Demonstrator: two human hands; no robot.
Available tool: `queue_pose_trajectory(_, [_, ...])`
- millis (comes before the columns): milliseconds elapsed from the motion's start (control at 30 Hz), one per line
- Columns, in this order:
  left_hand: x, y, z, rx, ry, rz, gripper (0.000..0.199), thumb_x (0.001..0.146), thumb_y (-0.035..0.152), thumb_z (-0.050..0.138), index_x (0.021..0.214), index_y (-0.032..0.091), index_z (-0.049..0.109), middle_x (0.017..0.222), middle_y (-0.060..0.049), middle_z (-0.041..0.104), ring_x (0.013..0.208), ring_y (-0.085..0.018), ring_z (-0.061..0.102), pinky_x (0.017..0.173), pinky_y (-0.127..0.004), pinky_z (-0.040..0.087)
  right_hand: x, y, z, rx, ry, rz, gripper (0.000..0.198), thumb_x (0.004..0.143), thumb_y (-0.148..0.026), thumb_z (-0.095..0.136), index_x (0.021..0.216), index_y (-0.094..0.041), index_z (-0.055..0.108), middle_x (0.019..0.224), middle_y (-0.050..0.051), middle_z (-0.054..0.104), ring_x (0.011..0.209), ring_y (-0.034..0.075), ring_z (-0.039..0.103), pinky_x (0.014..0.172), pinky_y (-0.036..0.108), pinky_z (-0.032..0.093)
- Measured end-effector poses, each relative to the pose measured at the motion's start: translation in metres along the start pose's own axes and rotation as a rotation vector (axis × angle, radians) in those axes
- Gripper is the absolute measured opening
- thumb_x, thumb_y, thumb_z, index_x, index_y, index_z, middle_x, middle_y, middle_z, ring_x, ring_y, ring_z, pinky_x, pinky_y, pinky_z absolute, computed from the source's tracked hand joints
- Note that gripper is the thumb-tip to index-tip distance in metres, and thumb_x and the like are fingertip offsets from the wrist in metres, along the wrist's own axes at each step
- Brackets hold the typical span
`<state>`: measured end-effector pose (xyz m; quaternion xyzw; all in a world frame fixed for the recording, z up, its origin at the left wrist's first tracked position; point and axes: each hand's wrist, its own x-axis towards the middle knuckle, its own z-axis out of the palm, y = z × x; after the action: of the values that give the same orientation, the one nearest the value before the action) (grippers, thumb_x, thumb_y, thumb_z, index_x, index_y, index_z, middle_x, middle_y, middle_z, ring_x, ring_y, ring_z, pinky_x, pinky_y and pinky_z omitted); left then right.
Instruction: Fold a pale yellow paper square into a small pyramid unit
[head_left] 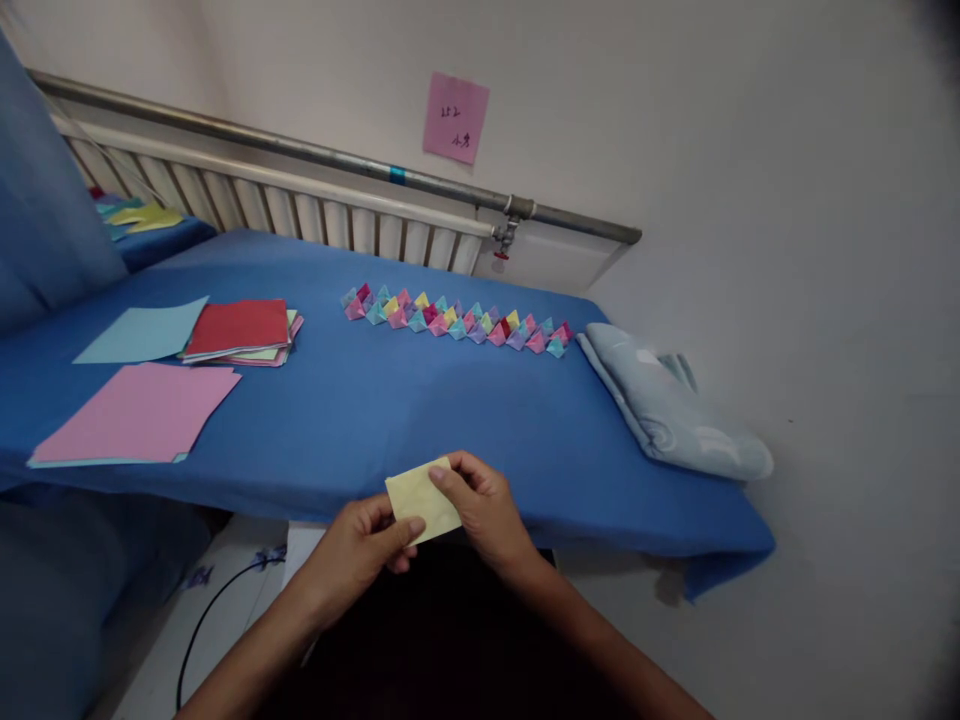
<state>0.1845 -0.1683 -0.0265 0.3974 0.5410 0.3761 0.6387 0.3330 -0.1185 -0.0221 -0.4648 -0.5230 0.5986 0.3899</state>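
Note:
A small pale yellow square of folded paper (421,505) is held up between my two hands, just in front of the table's near edge. My left hand (367,540) pinches its lower left side, thumb on top and fingers underneath. On the upper right corner, my right hand (484,505) grips it the same way, its thumb lying flat on the paper. Farther back on the blue cloth stand rows of small folded paper pieces (457,320) in pink, teal, yellow, purple and red, with points upward.
Left on the blue-covered table (322,430) lie pink sheets (139,412), a light blue sheet (142,332) and a stack topped with red paper (238,326). A folded light blue blanket (667,405) rests at the right end. Behind runs a radiator (300,210) with a pipe.

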Motion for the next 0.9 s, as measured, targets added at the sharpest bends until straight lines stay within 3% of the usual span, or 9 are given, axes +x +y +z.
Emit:
queue_pose_trajectory(233, [-0.002, 0.000, 0.002, 0.086, -0.065, 0.033, 0.030, 0.073, 0.045, 0.062, 0.061, 0.019, 0.055, 0.049, 0.005, 0.049, 0.045, -0.010, 0.044, 0.051, -0.024, 0.036, 0.000, 0.003, -0.001, 0.031, 0.064, -0.025, 0.027, 0.076, -0.044, 0.064, 0.073, -0.019, 0.057, 0.063, -0.004, 0.052, 0.055, 0.009, 0.044, 0.052, 0.021, 0.037])
queue_pose_trajectory(400, [0.000, 0.007, -0.009, 0.017, -0.131, 0.086, 0.023, 0.074, 0.042, 0.065, 0.078, 0.019, 0.064, 0.072, 0.000, 0.063, 0.067, -0.015, 0.056, 0.065, -0.027, 0.043, 0.001, 0.001, -0.003, 0.029, -0.011, 0.039, 0.025, 0.076, -0.041, 0.064, 0.072, -0.017, 0.059, 0.062, -0.004, 0.053, 0.054, 0.009, 0.044, 0.051, 0.021, 0.036])
queue_pose_trajectory(533, [0.005, 0.008, -0.016, -0.046, -0.013, 0.112, 0.031, 0.077, 0.047, 0.061, 0.067, 0.018, 0.060, 0.059, 0.003, 0.056, 0.056, -0.011, 0.050, 0.058, -0.024, 0.040, 0.000, -0.001, -0.003, 0.001, -0.110, 0.099, 0.023, 0.076, -0.040, 0.064, 0.075, -0.017, 0.061, 0.064, -0.003, 0.056, 0.056, 0.009, 0.047, 0.054, 0.022, 0.037])
queue_pose_trajectory(667, [0.009, 0.001, -0.016, -0.026, 0.124, 0.119, 0.034, 0.076, 0.049, 0.060, 0.061, 0.018, 0.054, 0.054, 0.004, 0.052, 0.052, -0.010, 0.047, 0.054, -0.023, 0.038, -0.001, 0.002, -0.007, 0.004, -0.130, 0.067, 0.020, 0.073, -0.031, 0.065, 0.087, -0.018, 0.060, 0.064, -0.005, 0.055, 0.057, 0.009, 0.048, 0.058, 0.022, 0.038])
queue_pose_trajectory(800, [0.022, 0.003, -0.018, 0.282, 0.191, 0.117, 0.034, 0.081, 0.048, 0.049, 0.062, 0.020, 0.052, 0.053, 0.004, 0.050, 0.050, -0.012, 0.047, 0.051, -0.024, 0.036, 0.008, 0.006, -0.014, -0.171, -0.033, -0.082, 0.023, 0.074, -0.024, 0.060, 0.097, -0.021, 0.056, 0.063, -0.007, 0.051, 0.058, 0.010, 0.048, 0.058, 0.022, 0.038])
queue_pose_trajectory(900, [0.038, 0.015, -0.019, 0.897, 0.257, 0.201, 0.031, 0.086, 0.037, 0.042, 0.063, 0.020, 0.053, 0.058, 0.001, 0.055, 0.057, -0.015, 0.053, 0.054, -0.026, 0.034, 0.025, 0.007, -0.020, -0.495, 0.016, -0.237, 0.010, 0.080, -0.022, 0.055, 0.090, -0.022, 0.058, 0.063, -0.005, 0.052, 0.059, 0.011, 0.049, 0.059, 0.023, 0.037])
